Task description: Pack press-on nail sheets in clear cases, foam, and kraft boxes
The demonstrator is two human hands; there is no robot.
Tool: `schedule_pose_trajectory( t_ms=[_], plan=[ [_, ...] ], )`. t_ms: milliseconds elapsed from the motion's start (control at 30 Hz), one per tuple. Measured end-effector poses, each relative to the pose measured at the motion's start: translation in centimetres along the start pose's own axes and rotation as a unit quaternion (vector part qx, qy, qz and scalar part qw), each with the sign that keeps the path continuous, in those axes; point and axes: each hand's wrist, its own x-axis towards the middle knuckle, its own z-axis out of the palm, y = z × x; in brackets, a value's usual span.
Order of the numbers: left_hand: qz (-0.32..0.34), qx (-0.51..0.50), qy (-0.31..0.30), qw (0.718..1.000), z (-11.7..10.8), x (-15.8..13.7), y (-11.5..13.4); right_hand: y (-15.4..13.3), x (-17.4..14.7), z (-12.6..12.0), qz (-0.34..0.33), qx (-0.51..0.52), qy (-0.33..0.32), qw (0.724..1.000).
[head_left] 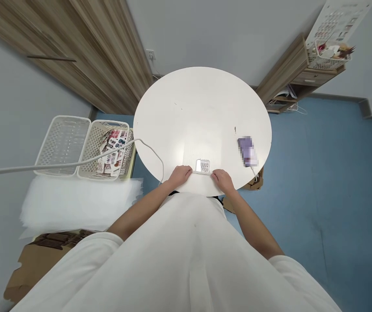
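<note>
A small transparent box point(203, 166) lies near the front edge of the round white table. In its right half sits a card with rows of small pinkish pieces that look like press-on nails; the left half looks whitish and shiny. Along the box's near side runs a thin white strip point(201, 173); whether it is part of the box I cannot tell. My left hand point(180, 176) is closed at the strip's left end, fingertips pinched together. At the right end my right hand point(223, 180) pinches it in the same way, thumb and fingers together.
On the round table point(202, 99) a blurred purple item point(246, 151) lies to the right with a cable. A white cable point(108, 152) crosses from the left. Left of the table stand a basket of nail cards point(124, 167), another basket point(46, 147) and white plastic sheets point(78, 203).
</note>
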Motion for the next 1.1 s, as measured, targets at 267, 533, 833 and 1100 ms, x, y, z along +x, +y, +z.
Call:
schedule_pose_trajectory(
  t_ms=[267,533,833,1100],
  plan=[
    [-0.133,-0.088,0.026,0.987,-0.8,2.4,-0.4,-0.9,3.7,-2.0,0.125,0.002,-0.074,0.989],
    [-0.144,0.076,0.041,0.986,-0.1,3.6,0.5,-0.8,4.6,-0.4,0.102,-0.08,-0.017,0.991],
    [0.133,0.168,0.046,0.976,0.2,4.2,0.9,-0.4,4.0,0.5,-0.136,-0.157,0.052,0.977],
    [0.137,0.101,-0.033,0.985,-0.9,4.2,1.3,-1.2,4.4,-0.1,-0.117,-0.114,-0.021,0.986]
  ],
)
